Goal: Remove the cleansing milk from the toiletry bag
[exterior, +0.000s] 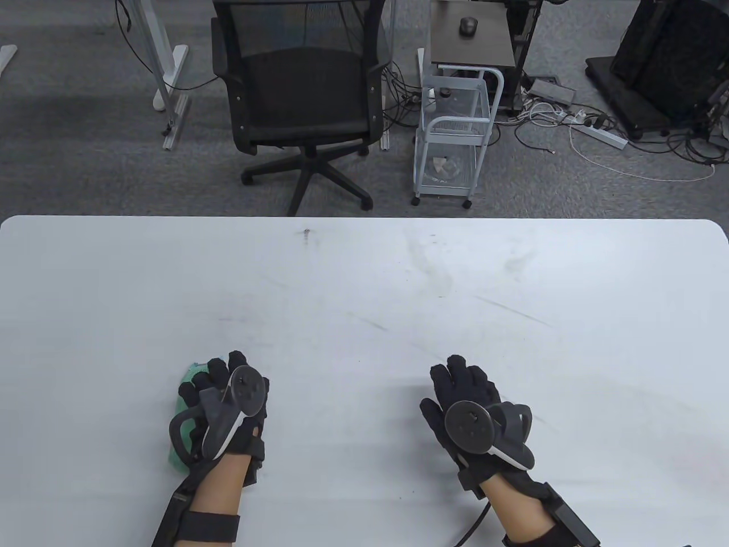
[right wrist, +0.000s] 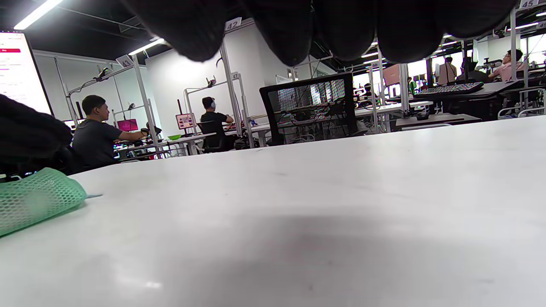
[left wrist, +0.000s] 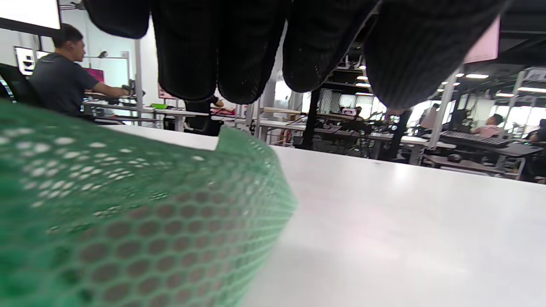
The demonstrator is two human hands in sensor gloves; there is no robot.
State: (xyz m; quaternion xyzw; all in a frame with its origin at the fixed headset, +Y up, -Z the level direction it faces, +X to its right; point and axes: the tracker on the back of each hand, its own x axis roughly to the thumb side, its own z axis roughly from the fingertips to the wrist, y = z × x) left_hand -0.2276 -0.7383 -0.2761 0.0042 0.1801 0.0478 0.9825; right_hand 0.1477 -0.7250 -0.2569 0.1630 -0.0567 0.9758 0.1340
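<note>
Green mesh toiletry bag (left wrist: 128, 221); smooth, scuffed white table (exterior: 398, 296).

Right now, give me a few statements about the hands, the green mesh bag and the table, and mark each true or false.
1. The left hand is over the green mesh toiletry bag. True.
2. The right hand holds the bag. False: it is apart from the bag, over bare white table.
3. The cleansing milk stands in plain view on the table. False: none can be seen.
4. The bag lies near the table's front left. True.
5. An office chair stands beyond the table. True.
</note>
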